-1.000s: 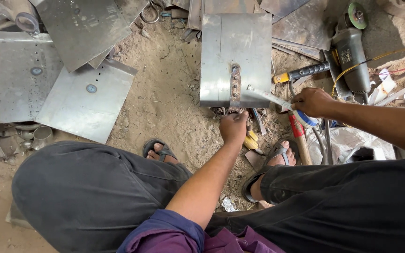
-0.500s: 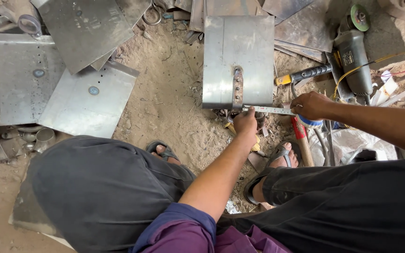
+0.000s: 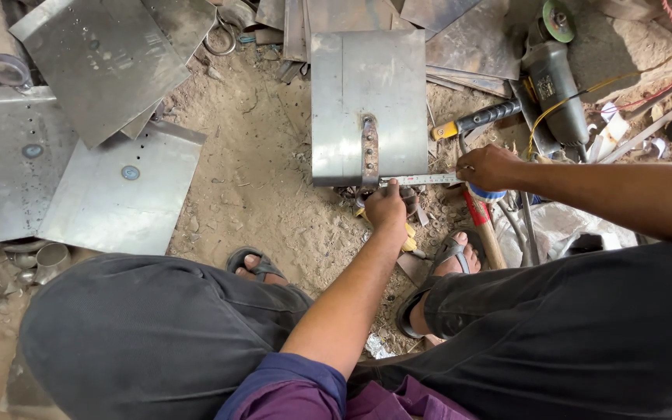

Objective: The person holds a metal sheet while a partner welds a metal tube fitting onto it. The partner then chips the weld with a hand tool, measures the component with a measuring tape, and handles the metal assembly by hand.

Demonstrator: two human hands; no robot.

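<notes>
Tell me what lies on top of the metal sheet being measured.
A narrow perforated metal strip lies on the metal sheet, near its front edge. The steel ruler runs along that edge. Whatever is beneath the sheet is covered.

A steel ruler is held flat along the near edge of a folded metal sheet, which lies on the sandy floor. One end of the ruler is pinched by the left hand below a rusty perforated strip fixed to the sheet; the other end is gripped by the right hand. An angle grinder and a yellow-handled tool are seen beyond the right hand, and flat plates at the left.
</notes>
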